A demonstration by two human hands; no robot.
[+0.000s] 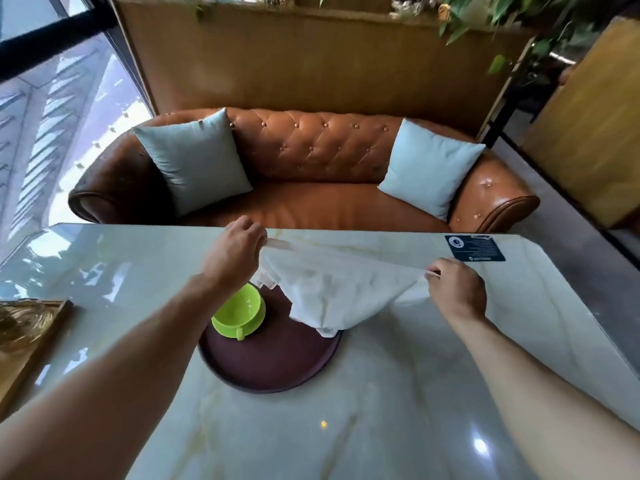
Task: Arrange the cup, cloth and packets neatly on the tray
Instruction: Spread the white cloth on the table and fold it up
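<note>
A white cloth (332, 289) hangs stretched between my two hands above the table. My left hand (237, 251) pinches its far left corner and my right hand (457, 289) pinches its right corner. The cloth's lower tip droops onto the far right part of a round dark maroon tray (277, 372). A lime green cup (239, 311) with a small handle stands upright on the tray's far left side, partly under my left forearm. A bit of white packet (265, 282) peeks out behind the cloth near the cup.
The glossy marble table (381, 410) ends at a far edge in front of a brown leather sofa (311, 202) with two pale blue cushions. A dark blue card (474, 248) lies at the far right. A gold framed object (24, 341) sits at the left edge.
</note>
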